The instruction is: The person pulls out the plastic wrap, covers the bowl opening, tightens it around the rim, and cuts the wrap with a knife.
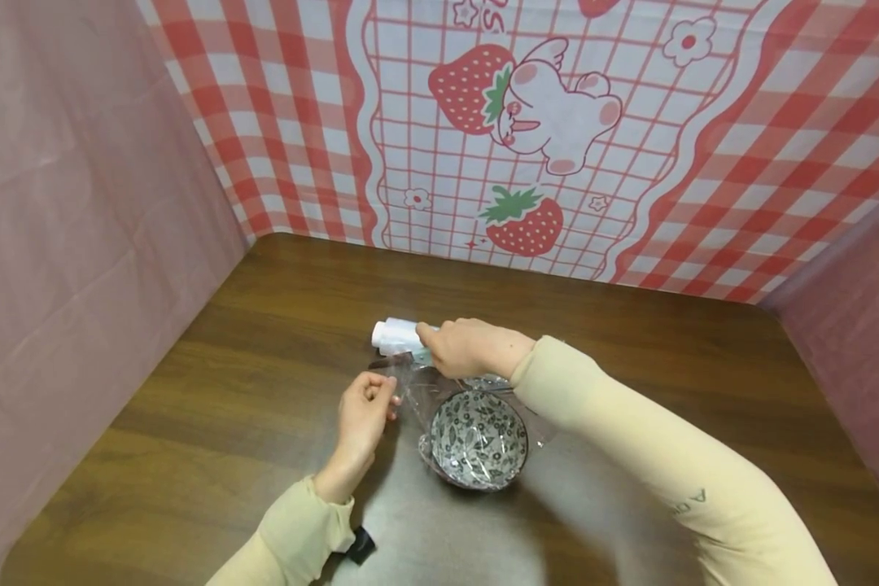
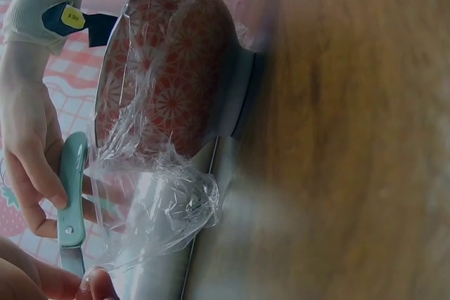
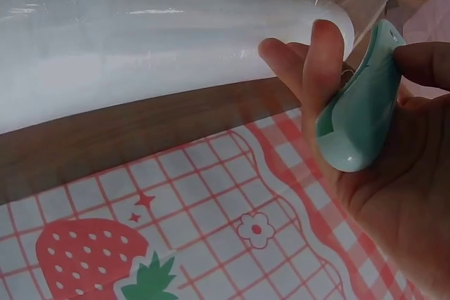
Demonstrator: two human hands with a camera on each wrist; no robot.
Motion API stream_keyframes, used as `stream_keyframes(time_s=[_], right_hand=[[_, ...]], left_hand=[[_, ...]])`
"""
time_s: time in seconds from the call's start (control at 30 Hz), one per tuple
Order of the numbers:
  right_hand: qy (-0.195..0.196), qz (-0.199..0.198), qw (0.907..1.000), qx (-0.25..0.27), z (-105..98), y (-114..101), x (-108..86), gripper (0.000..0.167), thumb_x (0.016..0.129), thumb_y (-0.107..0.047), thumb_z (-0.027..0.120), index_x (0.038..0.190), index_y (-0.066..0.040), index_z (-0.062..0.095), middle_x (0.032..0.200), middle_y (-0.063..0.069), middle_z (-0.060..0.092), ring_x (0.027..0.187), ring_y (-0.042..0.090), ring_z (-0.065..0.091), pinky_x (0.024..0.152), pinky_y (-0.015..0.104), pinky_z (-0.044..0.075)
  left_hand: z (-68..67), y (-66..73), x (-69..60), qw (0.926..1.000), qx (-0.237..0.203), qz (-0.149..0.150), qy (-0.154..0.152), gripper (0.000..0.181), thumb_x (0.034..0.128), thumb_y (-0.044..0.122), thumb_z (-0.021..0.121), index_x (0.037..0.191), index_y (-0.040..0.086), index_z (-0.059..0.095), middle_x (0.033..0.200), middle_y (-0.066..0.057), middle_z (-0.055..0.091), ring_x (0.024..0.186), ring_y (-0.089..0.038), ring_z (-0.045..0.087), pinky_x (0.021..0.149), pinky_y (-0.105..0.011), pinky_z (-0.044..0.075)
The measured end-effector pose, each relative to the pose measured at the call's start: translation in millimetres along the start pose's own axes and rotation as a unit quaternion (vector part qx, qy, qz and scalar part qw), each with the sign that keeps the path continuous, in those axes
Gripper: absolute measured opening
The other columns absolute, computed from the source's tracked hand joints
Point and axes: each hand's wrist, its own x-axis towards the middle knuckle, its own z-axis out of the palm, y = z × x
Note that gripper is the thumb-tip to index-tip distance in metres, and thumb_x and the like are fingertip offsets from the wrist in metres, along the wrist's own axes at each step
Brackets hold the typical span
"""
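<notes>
On the right sleeve (image 1: 630, 423) I can read a dark "A"; the letters after it are unclear. A yellow label (image 2: 72, 16) sits on that arm's dark strap, its print too small for me. The cloth (image 1: 439, 212) behind shows a cut-off word ending in "S", with strawberries. My head view has the bowl (image 1: 479, 439) mid-table under crinkled film (image 2: 169, 201), the white roll (image 1: 403, 335) lying behind it, partly hidden by the right hand (image 1: 469, 346). That hand grips a green knife (image 2: 73, 180); the left hand (image 1: 362, 415) pinches the film's edge.
</notes>
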Motion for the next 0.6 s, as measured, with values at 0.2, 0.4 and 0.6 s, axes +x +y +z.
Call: stream_keyframes(time_s=[0.2, 0.4, 0.6], right_hand=[[0.009, -0.001, 0.9999, -0.005, 0.4, -1.4, 0.0, 0.029, 0.091, -0.014, 0.043, 0.118, -0.005, 0.038, 0.086, 0.014, 0.061, 0.078, 0.028, 0.062, 0.071, 0.040, 0.050], [-0.005, 0.000, 1.0000, 0.008, -0.8, -2.4, 1.0, 0.028, 0.090, -0.012, 0.043, 0.117, -0.006, 0.038, 0.085, 0.013, 0.060, 0.075, 0.026, 0.060, 0.070, 0.038, 0.050], [-0.022, -0.004, 0.9997, -0.014, -0.5, -7.3, 3.2, 0.028, 0.089, -0.009, 0.045, 0.116, -0.013, 0.040, 0.089, 0.014, 0.062, 0.080, 0.029, 0.062, 0.073, 0.039, 0.051]], left_hand=[[0.0, -0.3, 2.9, 0.9997, 0.019, 0.009, 0.013, 0.012, 0.0846, 0.007, 0.058, 0.090, -0.003, 0.057, 0.057, 0.000, 0.057, 0.042, -0.007, 0.049, 0.045, -0.024, 0.045], [-0.9, 0.3, 5.2, 0.9962, 0.072, 0.043, 0.023, 0.008, 0.0823, 0.006, 0.058, 0.088, 0.001, 0.059, 0.058, -0.005, 0.059, 0.041, -0.006, 0.049, 0.043, -0.021, 0.043], [-2.7, 2.8, 4.9, 0.9913, 0.114, 0.062, 0.024, 0.005, 0.0820, 0.007, 0.059, 0.086, 0.005, 0.062, 0.061, -0.008, 0.062, 0.044, -0.007, 0.051, 0.045, -0.022, 0.043]])
